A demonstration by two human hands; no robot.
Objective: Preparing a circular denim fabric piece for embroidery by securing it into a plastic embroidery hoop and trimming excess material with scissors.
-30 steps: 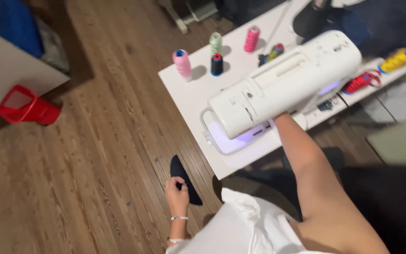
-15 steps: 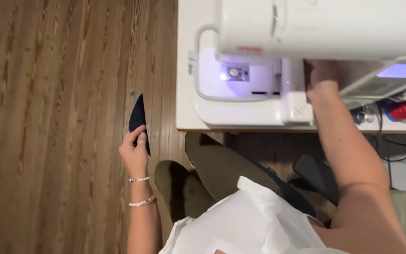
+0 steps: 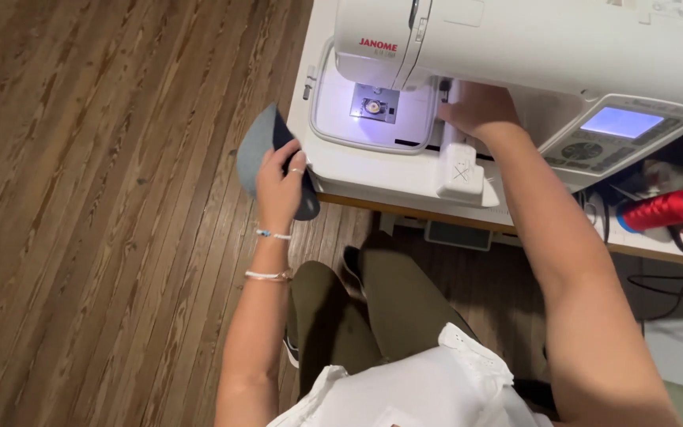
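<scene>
My left hand (image 3: 278, 180) is closed around a dark blue fabric piece (image 3: 261, 146), holding it just off the left edge of the white sewing machine (image 3: 515, 47), above the wooden floor (image 3: 81, 237). It bends over my fingers, so I judge it light, soft and floppy; pinching near an edge, as now, suits it. My right hand (image 3: 480, 111) rests on the machine bed behind the needle area, fingers hidden, so I cannot tell its grip.

1. Screen (image 3: 620, 122): small rectangle, lit pale blue, set in the grey control panel (image 3: 622, 134) on the sewing machine (image 3: 563, 47), right side.
2. Label (image 3: 378, 44): red lettering on the machine's white head, upper left.
</scene>
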